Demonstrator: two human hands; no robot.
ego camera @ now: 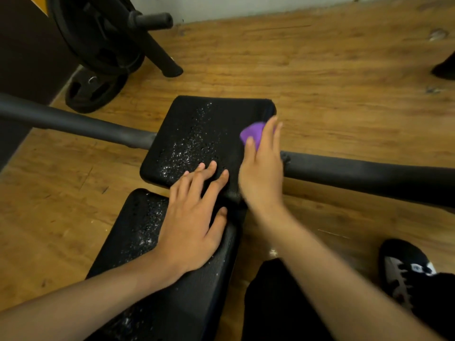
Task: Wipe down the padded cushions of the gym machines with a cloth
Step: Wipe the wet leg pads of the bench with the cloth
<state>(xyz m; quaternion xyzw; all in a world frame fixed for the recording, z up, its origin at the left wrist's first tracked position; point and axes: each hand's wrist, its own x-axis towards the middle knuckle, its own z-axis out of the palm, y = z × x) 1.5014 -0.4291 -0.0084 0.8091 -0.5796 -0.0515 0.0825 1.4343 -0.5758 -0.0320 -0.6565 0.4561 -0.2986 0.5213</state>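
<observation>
A black padded bench runs away from me in two parts. The far seat cushion (197,134) is speckled with water droplets down its middle. The near back cushion (138,232) is also wet along its left side. My right hand (262,168) presses a purple cloth (253,132) against the far cushion's right edge; only part of the cloth shows past my fingers. My left hand (194,217) lies flat, fingers spread, across the gap between both cushions and holds nothing.
A black crossbar (369,175) of the bench frame passes under the seat, left to right. Weight plates (98,45) and a rack leg stand at the far left on the wooden floor (344,82). My black-trousered leg and shoe (408,267) are at the lower right.
</observation>
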